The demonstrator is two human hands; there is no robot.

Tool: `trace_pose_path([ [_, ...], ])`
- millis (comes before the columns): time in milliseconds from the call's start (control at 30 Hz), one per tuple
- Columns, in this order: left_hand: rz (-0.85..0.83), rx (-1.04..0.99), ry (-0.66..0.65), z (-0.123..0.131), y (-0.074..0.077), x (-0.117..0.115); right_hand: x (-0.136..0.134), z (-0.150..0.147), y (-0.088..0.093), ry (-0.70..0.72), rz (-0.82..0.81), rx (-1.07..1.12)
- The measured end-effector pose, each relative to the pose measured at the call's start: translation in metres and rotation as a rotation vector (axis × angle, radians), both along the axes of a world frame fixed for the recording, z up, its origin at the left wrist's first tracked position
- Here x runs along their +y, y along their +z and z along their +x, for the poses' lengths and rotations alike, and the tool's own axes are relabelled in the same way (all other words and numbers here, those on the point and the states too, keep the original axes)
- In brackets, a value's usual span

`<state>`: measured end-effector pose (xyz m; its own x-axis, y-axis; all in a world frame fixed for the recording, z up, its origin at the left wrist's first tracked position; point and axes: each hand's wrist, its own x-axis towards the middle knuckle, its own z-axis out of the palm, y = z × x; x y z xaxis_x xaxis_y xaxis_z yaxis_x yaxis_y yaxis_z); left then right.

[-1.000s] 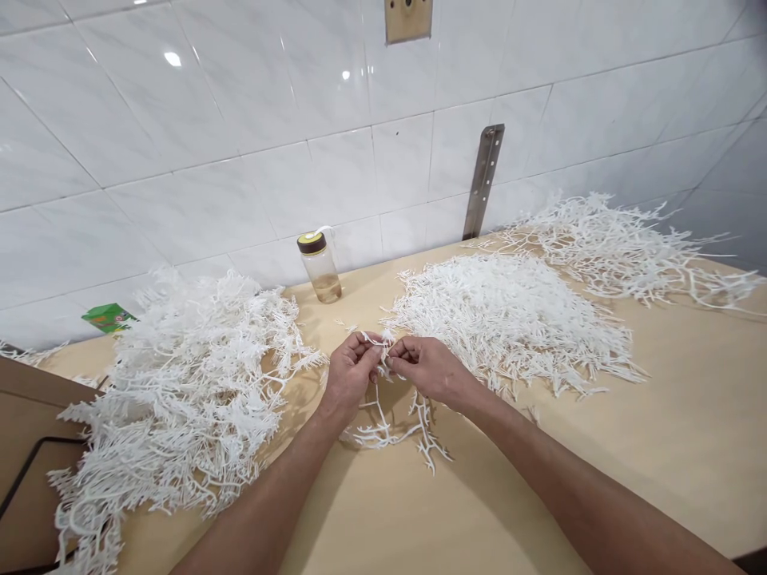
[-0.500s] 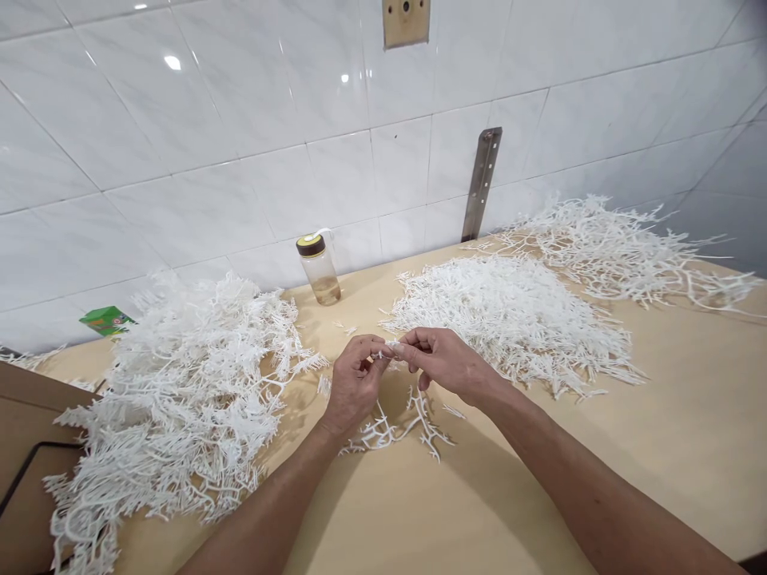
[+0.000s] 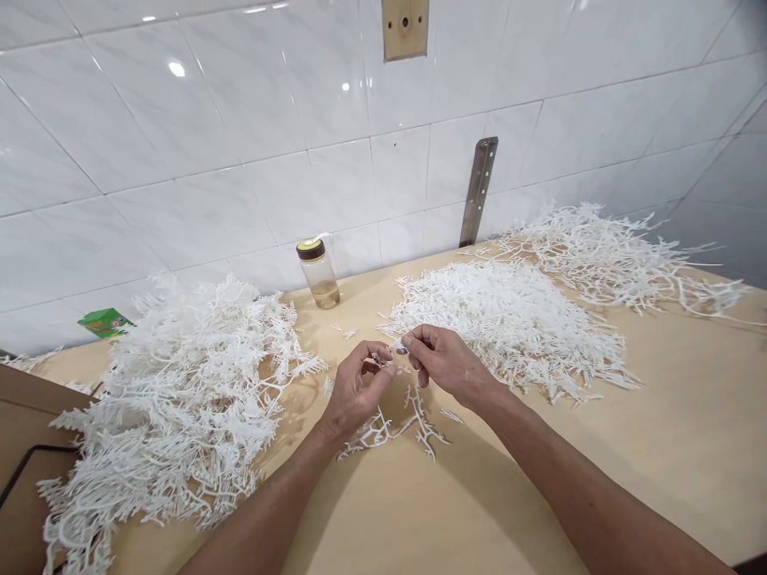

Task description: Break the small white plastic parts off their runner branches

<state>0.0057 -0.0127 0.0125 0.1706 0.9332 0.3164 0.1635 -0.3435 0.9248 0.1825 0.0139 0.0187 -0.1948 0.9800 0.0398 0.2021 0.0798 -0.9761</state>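
My right hand (image 3: 443, 359) pinches a small white plastic piece (image 3: 398, 346) between thumb and fingertips. Close beside it, my left hand (image 3: 358, 385) curls with thumb and fingers around a white branched piece, mostly hidden by the fingers. Below both hands, bare white branched stems (image 3: 392, 431) lie on the table. To the left spreads a big tangled heap of white branched plastic pieces (image 3: 185, 399). Beyond my right hand lies a flatter pile of small white pieces (image 3: 509, 323).
At the back right is a heap of bare white stems (image 3: 611, 251). A bottle with a dark lid (image 3: 323, 279) stands near the tiled wall. A green box (image 3: 105, 322) and a cardboard box (image 3: 36, 447) are at the left. A metal strip (image 3: 478, 192) leans on the wall.
My hands have drawn slightly apart. The left fingers have loosened a little, and the small white piece now shows at my right fingertips. The view has tilted slightly up.
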Motion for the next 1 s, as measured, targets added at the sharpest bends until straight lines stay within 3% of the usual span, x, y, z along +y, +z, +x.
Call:
trace_pose_path([
  [133, -0.073, 0.009, 0.123, 0.0021, -0.0031, 0.0023, -0.0032, -0.0025, 0.0019, 0.077, 0.002, 0.005],
  [267, -0.11, 0.008, 0.096, 0.0, -0.0063, 0.006, -0.0048, -0.0008, 0.0061, 0.039, 0.051, -0.077],
  [400, -0.149, 0.069, 0.056, -0.0018, -0.0046, 0.0066, -0.004, -0.0002, 0.0064, -0.053, 0.209, -0.255],
  [567, -0.129, 0.133, 0.097, -0.0019, -0.0018, 0.0071, -0.0037, -0.0028, 0.0042, -0.076, 0.348, -0.376],
  [867, -0.155, 0.043, 0.03, -0.0013, 0.0027, 0.0065, -0.0037, -0.0018, 0.0055, -0.059, 0.305, -0.378],
  [1000, -0.204, 0.034, 0.064, -0.0022, 0.0026, 0.0077, -0.0041, -0.0022, 0.0053, -0.011, 0.243, -0.339],
])
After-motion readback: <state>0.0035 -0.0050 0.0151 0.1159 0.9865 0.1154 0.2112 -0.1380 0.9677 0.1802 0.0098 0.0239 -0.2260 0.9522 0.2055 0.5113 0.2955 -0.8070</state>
